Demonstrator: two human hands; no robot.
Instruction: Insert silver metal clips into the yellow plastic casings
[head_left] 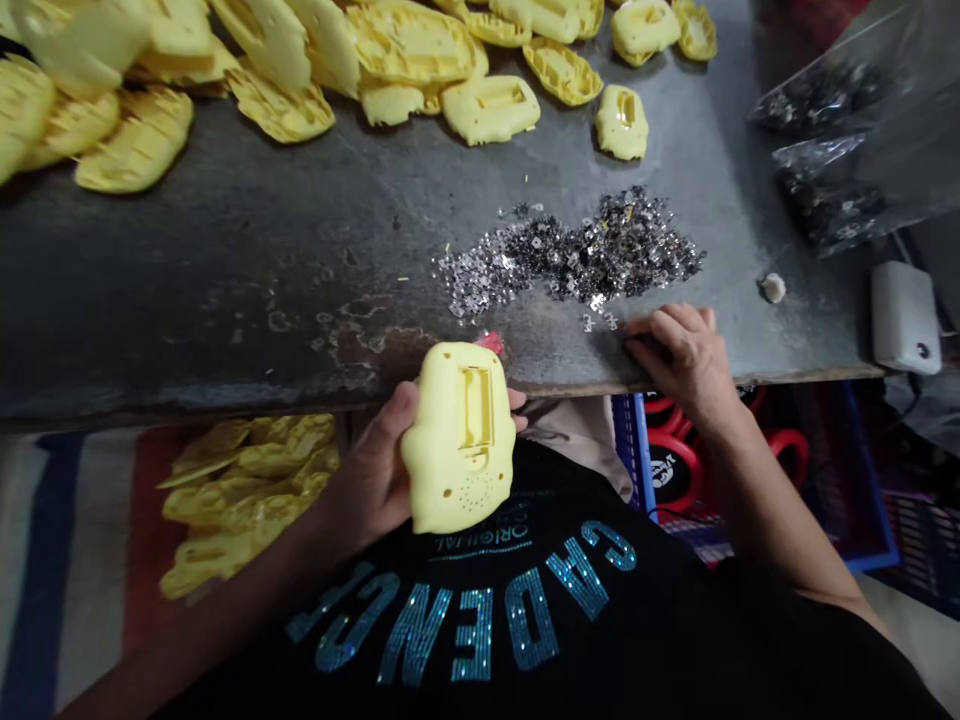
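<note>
A yellow plastic shell with a battery slot, screw holes and a round patch of speaker holes is in my left hand. The thumb presses its left side and fingertips show at its right edge. My right hand rests at the table's front edge, fingers curled and tips together; whatever is between them is too small to make out. Just left of those fingertips lie a few loose metal pieces. Beyond them spreads a pile of small shiny metal contact pieces.
More yellow shells are heaped along the back of the grey table. Clear bags of dark parts and a white box are at right. Below the edge are a blue crate with red items and a yellow shell heap.
</note>
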